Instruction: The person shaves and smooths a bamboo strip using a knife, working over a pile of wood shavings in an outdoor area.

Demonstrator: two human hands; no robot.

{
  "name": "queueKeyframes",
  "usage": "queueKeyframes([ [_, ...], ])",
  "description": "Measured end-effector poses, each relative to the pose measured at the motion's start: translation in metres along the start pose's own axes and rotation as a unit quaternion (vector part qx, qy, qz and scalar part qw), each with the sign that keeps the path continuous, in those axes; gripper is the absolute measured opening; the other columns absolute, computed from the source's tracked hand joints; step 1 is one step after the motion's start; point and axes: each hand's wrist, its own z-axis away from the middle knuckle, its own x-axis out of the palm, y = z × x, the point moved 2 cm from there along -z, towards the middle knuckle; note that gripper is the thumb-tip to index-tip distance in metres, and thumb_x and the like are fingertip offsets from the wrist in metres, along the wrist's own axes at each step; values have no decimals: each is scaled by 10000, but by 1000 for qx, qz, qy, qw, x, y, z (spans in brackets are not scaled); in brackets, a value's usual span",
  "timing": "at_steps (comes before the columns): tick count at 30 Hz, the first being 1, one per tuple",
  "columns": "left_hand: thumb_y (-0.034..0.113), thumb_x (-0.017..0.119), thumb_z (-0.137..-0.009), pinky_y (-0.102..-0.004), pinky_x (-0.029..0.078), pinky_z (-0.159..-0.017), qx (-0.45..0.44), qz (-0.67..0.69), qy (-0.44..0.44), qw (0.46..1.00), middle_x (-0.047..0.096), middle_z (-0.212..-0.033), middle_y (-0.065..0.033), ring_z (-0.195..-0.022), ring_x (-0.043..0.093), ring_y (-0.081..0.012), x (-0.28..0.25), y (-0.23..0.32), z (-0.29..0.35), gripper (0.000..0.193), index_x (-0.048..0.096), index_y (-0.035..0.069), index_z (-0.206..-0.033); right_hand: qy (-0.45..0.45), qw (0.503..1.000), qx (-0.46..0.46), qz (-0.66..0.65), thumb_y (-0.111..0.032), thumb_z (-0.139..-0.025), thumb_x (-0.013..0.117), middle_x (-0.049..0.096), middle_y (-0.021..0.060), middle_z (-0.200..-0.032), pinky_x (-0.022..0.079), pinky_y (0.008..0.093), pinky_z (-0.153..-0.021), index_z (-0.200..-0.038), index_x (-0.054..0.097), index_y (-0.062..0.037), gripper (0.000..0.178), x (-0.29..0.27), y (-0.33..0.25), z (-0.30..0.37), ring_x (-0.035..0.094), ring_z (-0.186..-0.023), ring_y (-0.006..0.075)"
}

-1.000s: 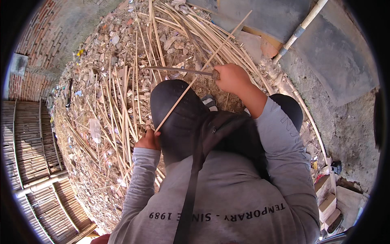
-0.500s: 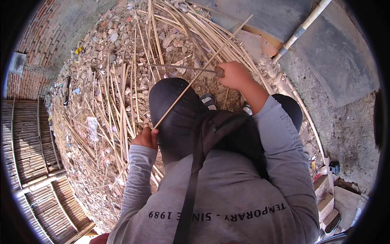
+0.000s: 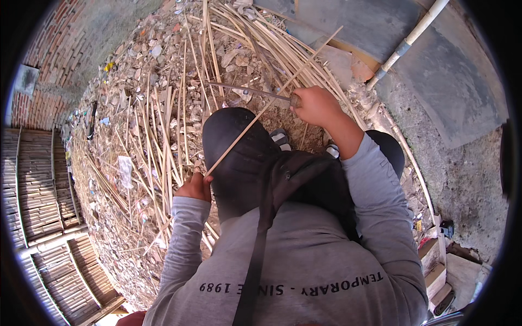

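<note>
My left hand is closed on the near end of a long thin bamboo strip, beside my left knee. The strip slants up and away to the right, across that knee, and its far end stands out beyond my right hand. In my right hand is the handle of a long-bladed knife. The blade points left, crossing the strip close to the handle, and seems to touch it. My fingers wrap the handle, so only its end shows.
Many loose bamboo strips lie on the rubble-strewn ground left of my knee. A larger bundle spreads ahead. A pale pole leans by the grey wall at right. Slatted bamboo panels stand at far left.
My right hand has shifted slightly nearer and to the right, and the knife blade now tilts more, its tip a little higher. My left hand keeps its hold on the bamboo strip.
</note>
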Motion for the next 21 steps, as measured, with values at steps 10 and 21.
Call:
queueKeyframes([
  [10,364,466,-999,-517,464,-563,-13,31,-8,999,612,-676,-219,-627,605,-439,-5,2,-2,381,544,50,-798,26,995,74,-62,-266,-751,685,682,146,-908,525,480,-783,-993,673,-108,289,15,21,-15,658,-911,339],
  [21,483,328,-1016,-511,471,-641,-74,92,-36,992,615,-707,-244,-710,604,-463,13,-1,-5,556,616,42,-839,-7,999,31,-26,-218,-744,657,682,133,-884,534,469,-752,-974,675,-152,240,16,14,-11,663,-879,338],
])
